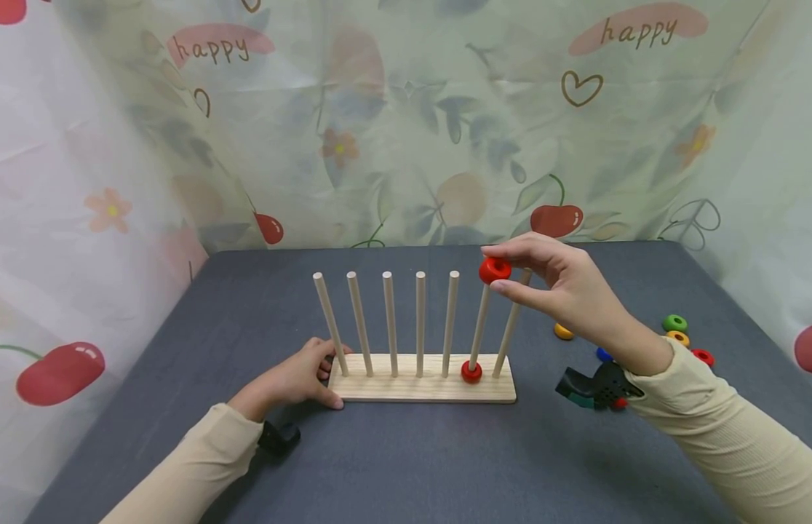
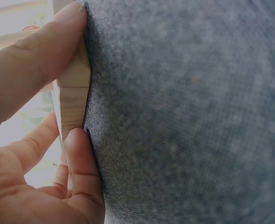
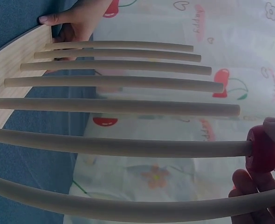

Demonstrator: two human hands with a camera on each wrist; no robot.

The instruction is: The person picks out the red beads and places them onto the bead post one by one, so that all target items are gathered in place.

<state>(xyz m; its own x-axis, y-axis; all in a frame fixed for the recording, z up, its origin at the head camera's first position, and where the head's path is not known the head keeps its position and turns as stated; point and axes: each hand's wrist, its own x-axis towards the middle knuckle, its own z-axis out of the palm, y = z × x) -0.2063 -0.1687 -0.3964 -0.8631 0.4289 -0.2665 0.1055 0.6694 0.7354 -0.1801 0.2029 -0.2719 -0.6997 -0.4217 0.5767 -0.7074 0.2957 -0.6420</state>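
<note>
A wooden peg stand (image 1: 406,389) with several upright pegs sits on the table. My left hand (image 1: 304,375) grips its left end, thumb along the front edge; in the left wrist view, thumb and fingers press on the wooden base (image 2: 74,100). My right hand (image 1: 563,284) pinches a red ring (image 1: 495,270) between thumb and fingers at the top of the second peg from the right. In the right wrist view that peg's tip meets the red ring (image 3: 263,149). Another red ring (image 1: 471,372) lies at the foot of the same peg.
Right of the stand lie loose rings: a green ring (image 1: 675,324), a yellow ring (image 1: 677,338), a red ring (image 1: 703,357), another yellow ring (image 1: 563,332) and a blue one (image 1: 604,354), partly hidden by the right arm. A patterned curtain (image 1: 406,145) hangs behind the dark table (image 1: 406,466).
</note>
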